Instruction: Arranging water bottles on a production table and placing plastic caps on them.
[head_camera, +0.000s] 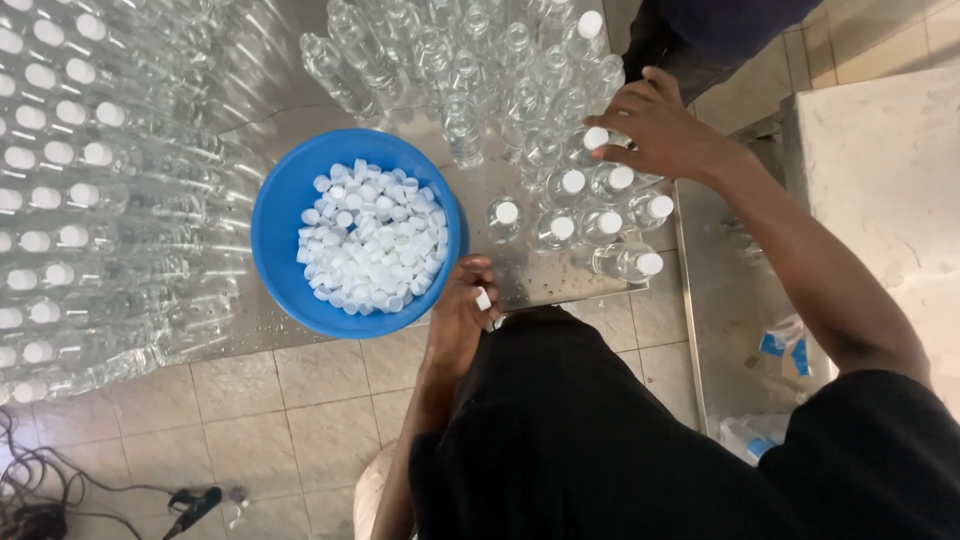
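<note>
Many clear bottles crowd the right hand.

Beige tiled floor, steel table, black cables

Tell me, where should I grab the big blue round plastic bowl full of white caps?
Probably by its rim: grip the blue round plastic bowl at two opposite edges, coming from above. The white caps fill the middle, and its smooth sloped walls give little else to hold.

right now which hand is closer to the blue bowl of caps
Left. The left hand sits at the blue bowl's near-right rim, holding white caps; the right hand is over the bottles.
</note>
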